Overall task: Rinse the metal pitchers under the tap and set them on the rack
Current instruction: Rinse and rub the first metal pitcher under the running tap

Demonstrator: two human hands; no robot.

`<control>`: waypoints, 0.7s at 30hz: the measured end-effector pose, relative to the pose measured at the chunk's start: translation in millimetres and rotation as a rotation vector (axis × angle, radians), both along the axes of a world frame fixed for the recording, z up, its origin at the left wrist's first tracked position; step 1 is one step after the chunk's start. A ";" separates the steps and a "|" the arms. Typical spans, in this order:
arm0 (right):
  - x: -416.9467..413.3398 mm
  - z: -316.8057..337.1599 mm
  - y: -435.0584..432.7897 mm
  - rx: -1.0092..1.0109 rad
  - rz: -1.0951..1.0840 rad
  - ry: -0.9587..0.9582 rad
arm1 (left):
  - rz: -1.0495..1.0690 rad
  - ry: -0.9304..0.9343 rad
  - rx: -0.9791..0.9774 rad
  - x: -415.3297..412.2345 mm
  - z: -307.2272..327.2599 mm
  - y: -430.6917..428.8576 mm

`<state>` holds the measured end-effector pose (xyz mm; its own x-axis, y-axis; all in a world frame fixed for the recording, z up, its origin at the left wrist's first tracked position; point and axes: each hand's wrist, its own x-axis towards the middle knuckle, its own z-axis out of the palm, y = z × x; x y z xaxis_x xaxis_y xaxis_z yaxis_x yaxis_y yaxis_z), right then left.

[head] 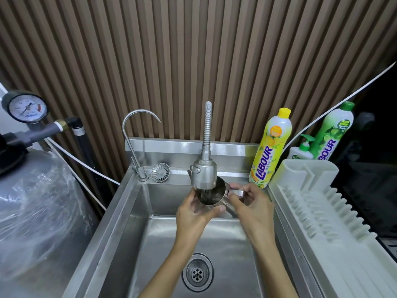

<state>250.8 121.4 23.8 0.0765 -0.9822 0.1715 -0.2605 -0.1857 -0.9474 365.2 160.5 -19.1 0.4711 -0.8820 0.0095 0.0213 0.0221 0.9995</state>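
Stainless sink [120, 222] before a slatted wall. Left hand [193, 211] wraps the metal pitcher [211, 195] body, fingers curled round it; right hand [249, 203] pinches its handle. Pitcher sits tilted directly under the tap [204, 174], water running in. White rack [322, 211] adjoins the sink's right edge.

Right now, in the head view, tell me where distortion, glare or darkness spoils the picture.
Head view: wide-angle distortion fans the wall slats outward; glare streaks the sink wall and the plastic-wrapped tank; the far right beyond the rack is nearly black; the pitcher under the tap is sharp.
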 end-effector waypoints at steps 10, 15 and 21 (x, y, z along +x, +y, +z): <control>18.2 -32.9 -13.8 0.475 0.319 -0.708 | 0.199 -0.345 -0.137 13.7 15.1 -4.9; 16.0 -20.5 -4.7 0.467 0.209 -0.356 | 0.295 -0.434 -0.014 17.1 12.5 14.5; 6.1 4.0 3.9 0.116 0.014 0.257 | 0.089 -0.131 0.085 15.1 -4.9 23.3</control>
